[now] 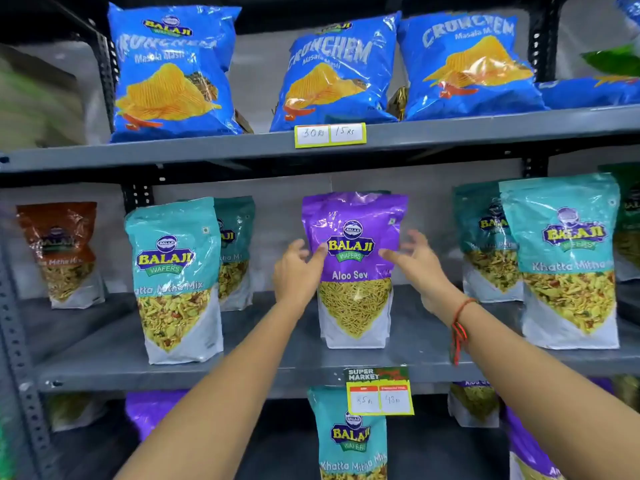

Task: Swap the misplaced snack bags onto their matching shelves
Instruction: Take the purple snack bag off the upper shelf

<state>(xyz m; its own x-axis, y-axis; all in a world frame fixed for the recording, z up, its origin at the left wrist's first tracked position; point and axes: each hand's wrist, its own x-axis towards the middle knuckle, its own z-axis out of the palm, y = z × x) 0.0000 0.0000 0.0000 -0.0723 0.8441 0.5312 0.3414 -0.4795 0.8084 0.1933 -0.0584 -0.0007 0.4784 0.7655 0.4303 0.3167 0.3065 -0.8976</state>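
Note:
A purple Aloo Sev bag [355, 268] stands upright at the middle of the middle shelf [263, 348], among teal Khatta Mitha Mix bags [176, 278]. My left hand [298, 271] is at the bag's left edge with its thumb on the front. My right hand [415, 265] is at the right edge, fingers spread and thumb touching the bag. Neither hand is closed around it. On the shelf below, a teal Khatta Mitha Mix bag [349, 441] stands between purple bags [149, 410].
More teal bags [568, 258] stand at the right of the middle shelf and a brown bag [60, 251] at the left. Blue Crunchem chip bags [339, 71] fill the top shelf. Price tags [379, 393] hang on the shelf edges. A perforated metal post [20, 375] runs down the left.

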